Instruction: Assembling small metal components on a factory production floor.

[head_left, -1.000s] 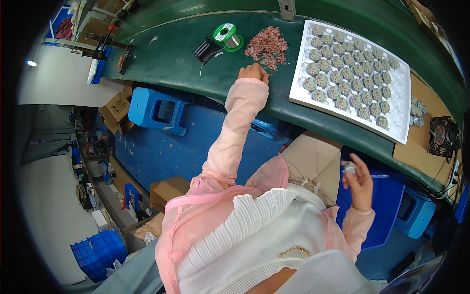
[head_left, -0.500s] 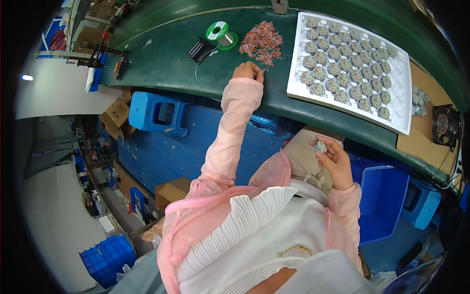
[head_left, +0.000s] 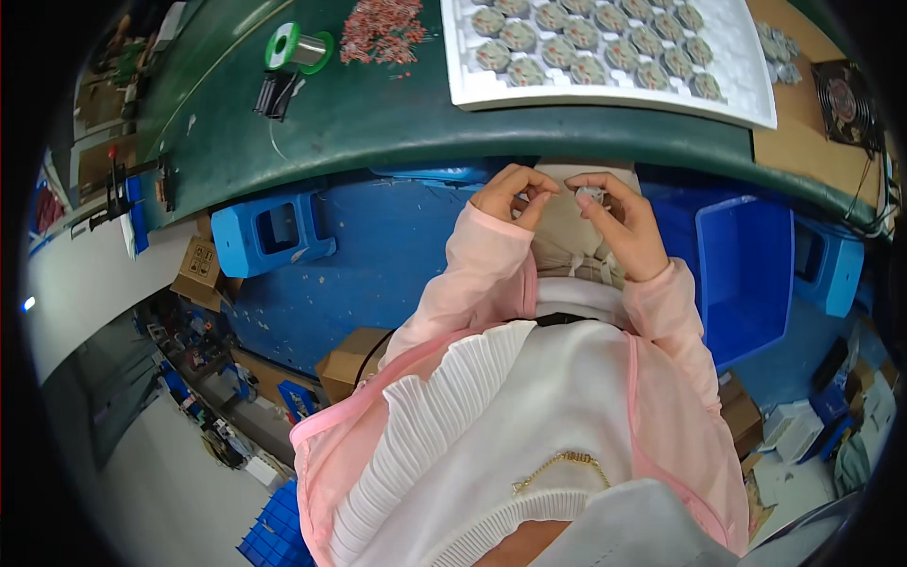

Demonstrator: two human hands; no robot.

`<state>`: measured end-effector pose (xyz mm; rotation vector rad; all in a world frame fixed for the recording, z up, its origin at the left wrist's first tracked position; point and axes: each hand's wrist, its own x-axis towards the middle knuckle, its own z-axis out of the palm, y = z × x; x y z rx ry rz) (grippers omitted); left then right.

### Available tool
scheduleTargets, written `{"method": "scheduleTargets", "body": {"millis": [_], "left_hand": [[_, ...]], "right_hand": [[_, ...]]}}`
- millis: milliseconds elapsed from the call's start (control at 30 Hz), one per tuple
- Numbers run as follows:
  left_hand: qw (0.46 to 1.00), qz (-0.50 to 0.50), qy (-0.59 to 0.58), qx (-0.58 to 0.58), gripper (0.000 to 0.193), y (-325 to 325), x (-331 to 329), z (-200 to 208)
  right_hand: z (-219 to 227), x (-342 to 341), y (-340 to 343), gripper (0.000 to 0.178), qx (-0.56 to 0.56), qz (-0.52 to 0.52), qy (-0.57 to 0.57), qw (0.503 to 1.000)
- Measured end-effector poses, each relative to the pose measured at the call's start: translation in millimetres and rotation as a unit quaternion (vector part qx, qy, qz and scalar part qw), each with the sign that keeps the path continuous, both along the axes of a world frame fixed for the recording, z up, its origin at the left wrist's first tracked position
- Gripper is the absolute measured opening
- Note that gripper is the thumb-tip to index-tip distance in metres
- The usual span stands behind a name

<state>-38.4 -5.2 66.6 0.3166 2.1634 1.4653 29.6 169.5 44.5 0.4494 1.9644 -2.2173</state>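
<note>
Both hands were pulled in over the lap, just below the desk edge, likely so the elbows stayed tucked and the fine work sat close to the eyes.

Right hand (head_left: 619,227): fingers curled, thumb and forefinger pinched on a small round grey part (head_left: 590,195), held up at its fingertips. It looked like one of the discs from the tray, but it was too small to tell for sure.

Left hand (head_left: 510,194): fingers bent in a near-closed pinch, tips pointed at 3 o'clock toward the part, just beside it. I couldn't tell whether it held anything, maybe a tiny component, hidden by the fingers.

At 3 to 4 o'clock from the hands stood a blue bin (head_left: 746,274), in easy drop reach of the right hand. At 9 o'clock was a blue plastic stool (head_left: 274,231), tucked under the desk edge.

Further out, the green desk (head_left: 397,113) ran across 12 o'clock. A white tray (head_left: 756,99) of round grey discs sat at 12 to 1 o'clock, in rows of pockets so parts stayed separated. A heap of small reddish components (head_left: 383,28) lay at 11 o'clock, loose for picking, on the left hand's side. A solder spool on a green reel (head_left: 298,49) sat at 10 to 11 o'clock, with a black clip-like thing (head_left: 274,93) just beside it. A small black fan (head_left: 850,90) stood at 2 o'clock, past the tray.
</note>
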Motion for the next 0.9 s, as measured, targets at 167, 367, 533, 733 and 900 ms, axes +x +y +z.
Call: {"method": "scheduleTargets", "body": {"millis": [167, 367, 533, 733, 900], "left_hand": [[1.000, -0.009, -0.007, 0.001, 0.013, 12, 10, -18], [0.988, 0.063, -0.103, 0.101, 0.013, 17, 14, -28], [0.988, 0.090, -0.064, 0.104, 0.012, 23, 19, -34], [0.995, -0.055, 0.056, -0.059, 0.011, 18, 8, -36], [0.994, 0.044, -0.091, 0.032, 0.010, 15, 6, -44]], "right_hand": [[-8, 6, 1, 0.012, 0.159, 0.017, 0.041, 0.986], [-23, 9, -2, 0.008, 0.073, -0.028, 0.007, 0.997], [-32, 11, -2, 0.008, 0.022, -0.033, 0.007, 0.999], [-27, 12, -2, 0.012, 0.222, 0.005, 0.042, 0.974], [-35, 14, 0, 0.024, -0.035, -0.004, -0.008, 0.999]]}}
